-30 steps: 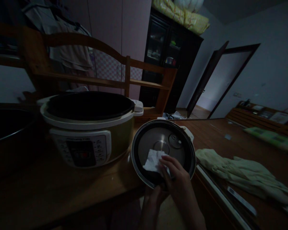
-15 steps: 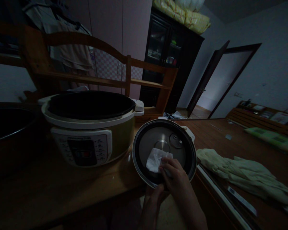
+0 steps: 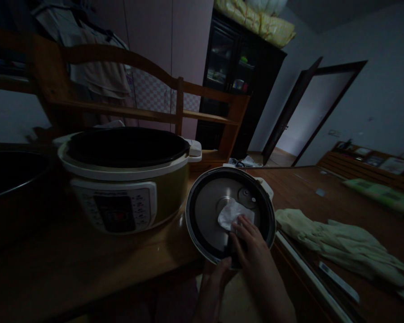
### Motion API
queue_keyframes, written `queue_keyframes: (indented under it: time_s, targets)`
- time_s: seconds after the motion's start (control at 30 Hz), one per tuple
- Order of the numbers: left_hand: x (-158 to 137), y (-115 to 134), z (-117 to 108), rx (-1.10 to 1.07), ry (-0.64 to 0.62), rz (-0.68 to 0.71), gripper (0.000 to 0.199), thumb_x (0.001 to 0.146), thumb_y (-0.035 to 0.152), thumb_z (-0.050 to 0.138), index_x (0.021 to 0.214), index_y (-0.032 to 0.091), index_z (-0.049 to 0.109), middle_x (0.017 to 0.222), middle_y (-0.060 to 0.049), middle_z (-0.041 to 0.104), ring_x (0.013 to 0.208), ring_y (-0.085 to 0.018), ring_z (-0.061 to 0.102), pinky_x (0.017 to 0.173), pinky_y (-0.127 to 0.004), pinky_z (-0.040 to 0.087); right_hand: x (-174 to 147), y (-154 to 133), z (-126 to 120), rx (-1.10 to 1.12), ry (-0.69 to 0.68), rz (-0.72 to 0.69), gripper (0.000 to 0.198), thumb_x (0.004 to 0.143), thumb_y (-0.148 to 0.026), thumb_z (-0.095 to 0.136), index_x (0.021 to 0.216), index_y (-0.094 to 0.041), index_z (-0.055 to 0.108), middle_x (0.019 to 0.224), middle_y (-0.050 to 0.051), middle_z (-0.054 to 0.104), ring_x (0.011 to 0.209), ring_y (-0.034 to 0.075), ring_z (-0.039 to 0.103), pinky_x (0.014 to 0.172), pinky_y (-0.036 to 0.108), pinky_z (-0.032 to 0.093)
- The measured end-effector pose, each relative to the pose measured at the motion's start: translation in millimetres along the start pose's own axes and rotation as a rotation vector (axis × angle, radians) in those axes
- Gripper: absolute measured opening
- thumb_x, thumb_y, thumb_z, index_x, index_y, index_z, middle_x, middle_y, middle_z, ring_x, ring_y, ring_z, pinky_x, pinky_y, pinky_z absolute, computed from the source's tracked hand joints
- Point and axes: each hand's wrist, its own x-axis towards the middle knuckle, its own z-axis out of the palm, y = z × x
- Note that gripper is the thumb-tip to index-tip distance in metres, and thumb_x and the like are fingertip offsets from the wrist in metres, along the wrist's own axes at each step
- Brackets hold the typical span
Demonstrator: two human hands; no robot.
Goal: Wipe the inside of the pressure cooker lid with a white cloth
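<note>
- Gripping, in head view, round lid [image 3: 205, 204] by near rim with left hand [image 3: 213, 285], beside cooker [image 3: 170, 193] on shiny wooden table [image 3: 134, 260].
- Clamping white tissue [image 3: 231, 214] under right hand [image 3: 251, 244], against the lid's metal inside.
- Facing dim room: wooden shelf [image 3: 114, 56], dark cabinet [image 3: 262, 65], open door [image 3: 292, 104].

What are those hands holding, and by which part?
The left hand holds the lid by its near rim; the right hand holds a white cloth by its near edge.

Small lettering [image 3: 140, 208] marks the control panel [image 3: 116, 213] on the cooker's [image 3: 170, 193] front, too dim and blurred to read.
</note>
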Motion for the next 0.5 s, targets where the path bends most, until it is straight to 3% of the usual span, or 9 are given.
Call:
queue_keyframes:
  time_s: [0.2,0.33,0.5]
  targets:
    - [-4,3,0,0.041,-0.009,0.004,0.059,0.066,0.025,0.082,0.123,0.024,0.068,0.130,-0.009,0.067,0.122,-0.031,0.062,0.104,-0.044,0.050,-2,-2,4,0.009,-0.035,-0.019,0.039,0.100,-0.026,0.047,0.138,-0.019,0.055,0.152,0.014,0.048,0.145,0.031,0.039,0.115,0.056,0.041]
    - [3,0,-6,0.051,-0.051,-0.025,0.056,0.066,0.030,0.083,0.120,0.022,0.070,0.127,-0.011,0.068,0.120,-0.031,0.062,0.104,-0.043,0.050,1,-12,9,0.019,-0.129,-0.081,0.047,0.101,-0.023,0.045,0.148,-0.026,0.046,0.159,0.007,0.038,0.151,0.031,0.021,0.117,0.061,0.035]
    - [13,-3,-9,0.007,-0.020,-0.024,0.042,0.091,0.043,0.062,0.127,0.021,0.061,0.132,-0.011,0.061,0.118,-0.025,0.060,0.102,-0.047,0.050,11,-23,11,0.065,-0.255,-0.154,0.044,0.102,-0.020,0.041,0.145,-0.027,0.050,0.157,0.005,0.040,0.151,0.029,0.021,0.118,0.063,0.030]
